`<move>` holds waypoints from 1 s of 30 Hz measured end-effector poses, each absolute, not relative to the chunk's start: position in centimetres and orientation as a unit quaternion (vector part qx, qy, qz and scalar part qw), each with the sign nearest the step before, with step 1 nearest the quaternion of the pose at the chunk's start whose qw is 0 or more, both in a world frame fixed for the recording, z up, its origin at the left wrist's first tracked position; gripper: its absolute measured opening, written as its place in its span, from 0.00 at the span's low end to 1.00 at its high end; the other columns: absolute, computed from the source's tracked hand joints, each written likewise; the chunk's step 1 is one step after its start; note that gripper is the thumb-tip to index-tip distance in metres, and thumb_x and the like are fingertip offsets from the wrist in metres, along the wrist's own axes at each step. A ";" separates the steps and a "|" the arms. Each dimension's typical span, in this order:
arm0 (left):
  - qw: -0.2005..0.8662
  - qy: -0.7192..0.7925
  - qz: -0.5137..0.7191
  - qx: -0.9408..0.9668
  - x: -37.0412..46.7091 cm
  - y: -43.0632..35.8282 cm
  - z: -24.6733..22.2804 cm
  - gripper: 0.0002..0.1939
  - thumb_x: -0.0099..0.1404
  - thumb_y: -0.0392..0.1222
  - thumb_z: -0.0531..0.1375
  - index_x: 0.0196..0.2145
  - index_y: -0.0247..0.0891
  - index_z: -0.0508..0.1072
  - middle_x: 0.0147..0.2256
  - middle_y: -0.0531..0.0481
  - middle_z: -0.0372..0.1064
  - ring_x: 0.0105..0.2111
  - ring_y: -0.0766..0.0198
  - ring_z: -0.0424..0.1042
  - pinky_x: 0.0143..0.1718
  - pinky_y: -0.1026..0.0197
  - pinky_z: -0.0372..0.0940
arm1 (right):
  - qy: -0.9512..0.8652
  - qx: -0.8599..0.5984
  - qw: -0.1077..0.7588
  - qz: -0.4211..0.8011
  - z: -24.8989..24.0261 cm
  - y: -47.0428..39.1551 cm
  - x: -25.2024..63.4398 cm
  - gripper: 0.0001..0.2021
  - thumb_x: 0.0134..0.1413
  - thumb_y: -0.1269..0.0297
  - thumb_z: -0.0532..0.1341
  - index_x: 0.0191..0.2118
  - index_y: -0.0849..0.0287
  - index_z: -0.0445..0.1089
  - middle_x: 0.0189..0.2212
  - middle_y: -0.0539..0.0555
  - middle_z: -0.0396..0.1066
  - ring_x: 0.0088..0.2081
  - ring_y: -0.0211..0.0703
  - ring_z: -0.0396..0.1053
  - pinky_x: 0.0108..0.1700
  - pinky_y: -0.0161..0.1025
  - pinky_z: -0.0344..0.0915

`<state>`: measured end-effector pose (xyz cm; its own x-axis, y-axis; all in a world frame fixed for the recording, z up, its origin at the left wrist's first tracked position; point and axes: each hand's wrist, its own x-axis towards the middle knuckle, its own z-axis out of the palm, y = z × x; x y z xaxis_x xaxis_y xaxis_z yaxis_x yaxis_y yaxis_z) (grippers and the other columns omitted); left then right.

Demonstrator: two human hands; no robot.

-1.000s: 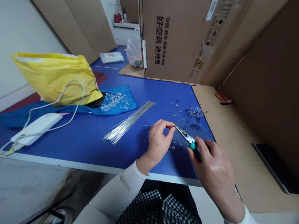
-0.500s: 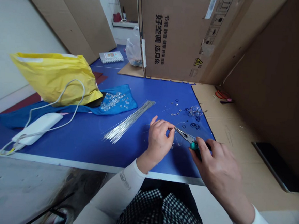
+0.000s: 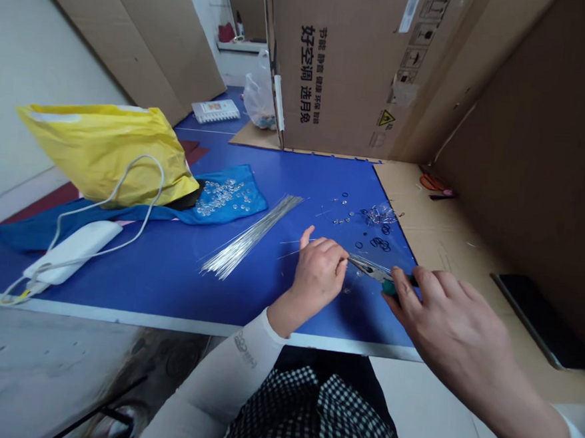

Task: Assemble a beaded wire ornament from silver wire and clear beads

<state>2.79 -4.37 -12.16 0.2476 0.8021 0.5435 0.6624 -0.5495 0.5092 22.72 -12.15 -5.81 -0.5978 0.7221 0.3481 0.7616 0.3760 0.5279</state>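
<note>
With thumb and forefinger my left hand (image 3: pixel 320 271) pinches a thin wire, mostly hidden by the fingers. My right hand (image 3: pixel 441 309) grips green-handled needle-nose pliers (image 3: pixel 374 270), whose tips meet the left fingertips at the wire. To the left lies a bundle of straight silver wires (image 3: pixel 253 239). Just beyond the hands are black rings (image 3: pixel 381 243), a tangle of wire pieces with clear beads (image 3: pixel 380 215) and a few beads strung on a wire (image 3: pixel 342 220). Clear beads (image 3: pixel 221 197) are spread on a blue cloth (image 3: pixel 254 190).
A yellow bag (image 3: pixel 111 153) and a white power strip (image 3: pixel 74 250) with its cord occupy the left of the blue table (image 3: pixel 167 297). A large cardboard box (image 3: pixel 343 69) stands behind. On the right-hand cardboard lie orange-handled scissors (image 3: pixel 432 182) and a dark phone (image 3: pixel 540 320).
Both hands have shifted slightly to the right with the pliers. My right forearm now reaches further right and the pliers lie a little lower. The things on the table stay put.
</note>
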 end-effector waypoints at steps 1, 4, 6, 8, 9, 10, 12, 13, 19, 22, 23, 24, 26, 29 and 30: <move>0.112 0.470 0.398 0.780 2.8 -4.3 -12.1 0.08 0.62 0.29 0.61 0.29 0.41 0.74 0.32 0.53 0.78 0.36 0.59 0.77 0.67 0.36 0.52 | -0.830 -0.458 0.040 -0.316 -5.8 -12.1 22.9 0.16 0.67 0.60 0.58 0.49 0.67 0.75 0.32 0.62 0.72 0.32 0.52 0.67 0.32 0.46 0.57; 0.224 0.483 0.413 0.740 2.4 -4.0 -11.8 0.07 0.61 0.29 0.63 0.29 0.40 0.75 0.31 0.52 0.78 0.36 0.60 0.77 0.58 0.44 0.65 | -0.826 -0.499 0.120 -0.232 -6.2 -12.0 24.1 0.19 0.68 0.54 0.58 0.50 0.65 0.75 0.37 0.63 0.73 0.34 0.52 0.70 0.34 0.46 0.63; 0.302 0.482 0.424 0.705 2.1 -3.7 -11.7 0.06 0.61 0.31 0.64 0.29 0.40 0.76 0.31 0.51 0.78 0.35 0.60 0.77 0.48 0.51 0.71 | -0.814 -0.529 0.182 -0.156 -6.5 -11.9 25.3 0.21 0.68 0.51 0.58 0.53 0.63 0.74 0.41 0.62 0.74 0.36 0.51 0.72 0.36 0.45 0.66; 0.363 0.476 0.429 0.676 1.8 -3.5 -11.6 0.05 0.61 0.32 0.64 0.29 0.40 0.77 0.32 0.50 0.79 0.34 0.61 0.77 0.43 0.55 0.72 | -0.795 -0.560 0.221 -0.078 -7.0 -11.6 26.4 0.21 0.67 0.49 0.58 0.55 0.60 0.73 0.42 0.60 0.74 0.37 0.49 0.74 0.37 0.44 0.68; 0.385 0.474 0.431 0.665 1.7 -3.5 -11.6 0.04 0.61 0.33 0.65 0.30 0.40 0.78 0.32 0.50 0.79 0.34 0.61 0.77 0.43 0.56 0.72 | -0.783 -0.574 0.233 -0.049 -7.2 -11.5 26.9 0.21 0.67 0.48 0.58 0.55 0.59 0.73 0.43 0.60 0.75 0.37 0.49 0.75 0.37 0.45 0.68; 0.402 0.472 0.432 0.655 1.7 -3.5 -11.6 0.04 0.61 0.34 0.65 0.30 0.40 0.78 0.32 0.50 0.79 0.34 0.62 0.77 0.43 0.56 0.72 | -0.773 -0.587 0.240 -0.026 -7.5 -11.3 27.4 0.22 0.67 0.48 0.58 0.55 0.58 0.73 0.43 0.59 0.75 0.37 0.50 0.75 0.37 0.45 0.69; 0.422 0.470 0.435 0.642 1.6 -3.6 -11.7 0.03 0.61 0.34 0.65 0.30 0.40 0.79 0.32 0.50 0.80 0.35 0.62 0.77 0.44 0.55 0.72 | -0.760 -0.601 0.247 0.010 -8.0 -11.1 28.0 0.21 0.66 0.47 0.59 0.54 0.56 0.73 0.43 0.59 0.75 0.38 0.50 0.76 0.36 0.46 0.69; 0.427 0.469 0.436 0.638 1.6 -3.6 -11.7 0.03 0.61 0.35 0.65 0.30 0.40 0.79 0.33 0.50 0.80 0.35 0.62 0.77 0.44 0.55 0.72 | -0.758 -0.602 0.252 0.022 -8.1 -11.1 28.1 0.21 0.66 0.47 0.59 0.54 0.56 0.73 0.43 0.59 0.75 0.38 0.51 0.76 0.37 0.46 0.70; 0.410 0.464 0.451 0.643 1.6 -4.0 -11.3 0.04 0.61 0.34 0.65 0.30 0.41 0.78 0.33 0.50 0.80 0.35 0.61 0.78 0.43 0.55 0.72 | -0.806 -0.543 0.234 0.016 -7.7 -11.9 27.2 0.19 0.67 0.50 0.59 0.55 0.56 0.72 0.46 0.60 0.74 0.43 0.52 0.75 0.39 0.46 0.71; 0.318 0.458 0.473 0.682 1.8 -4.1 -11.2 0.05 0.61 0.32 0.65 0.29 0.41 0.77 0.31 0.51 0.79 0.33 0.61 0.77 0.44 0.53 0.71 | -0.821 -0.532 0.206 -0.027 -7.3 -12.1 26.7 0.20 0.67 0.50 0.59 0.55 0.57 0.72 0.46 0.62 0.74 0.41 0.53 0.76 0.37 0.47 0.71; 0.279 0.455 0.481 0.696 1.8 -4.2 -11.2 0.06 0.60 0.31 0.65 0.29 0.41 0.77 0.30 0.51 0.79 0.33 0.61 0.77 0.47 0.51 0.71 | -0.824 -0.528 0.201 -0.041 -7.2 -12.0 26.6 0.20 0.67 0.51 0.59 0.55 0.58 0.73 0.46 0.62 0.74 0.41 0.53 0.75 0.37 0.47 0.71; 0.243 0.451 0.489 0.706 1.9 -4.2 -11.2 0.07 0.60 0.30 0.66 0.28 0.40 0.76 0.30 0.52 0.79 0.33 0.61 0.77 0.50 0.48 0.69 | -0.827 -0.523 0.198 -0.053 -7.2 -11.9 26.6 0.20 0.67 0.51 0.59 0.55 0.59 0.73 0.45 0.63 0.74 0.41 0.53 0.75 0.37 0.48 0.71; 0.192 0.439 0.499 0.722 2.1 -4.4 -11.3 0.08 0.59 0.29 0.66 0.29 0.41 0.76 0.29 0.54 0.79 0.33 0.61 0.77 0.56 0.43 0.65 | -0.833 -0.512 0.194 -0.074 -7.2 -11.7 26.6 0.20 0.66 0.53 0.60 0.55 0.61 0.73 0.44 0.63 0.74 0.41 0.54 0.75 0.38 0.48 0.72; 0.170 0.426 0.499 0.735 2.2 -4.6 -11.4 0.08 0.60 0.29 0.66 0.29 0.41 0.75 0.30 0.55 0.79 0.33 0.62 0.77 0.59 0.42 0.63 | -0.838 -0.501 0.190 -0.101 -7.2 -11.6 26.7 0.19 0.66 0.54 0.61 0.54 0.62 0.73 0.43 0.63 0.73 0.40 0.54 0.74 0.38 0.49 0.71; 0.169 0.425 0.498 0.737 2.2 -4.6 -11.4 0.08 0.61 0.30 0.66 0.29 0.41 0.75 0.30 0.55 0.79 0.33 0.62 0.77 0.59 0.42 0.63 | -0.838 -0.500 0.187 -0.111 -7.2 -11.6 26.6 0.19 0.66 0.54 0.61 0.54 0.62 0.73 0.43 0.63 0.73 0.39 0.54 0.74 0.37 0.49 0.71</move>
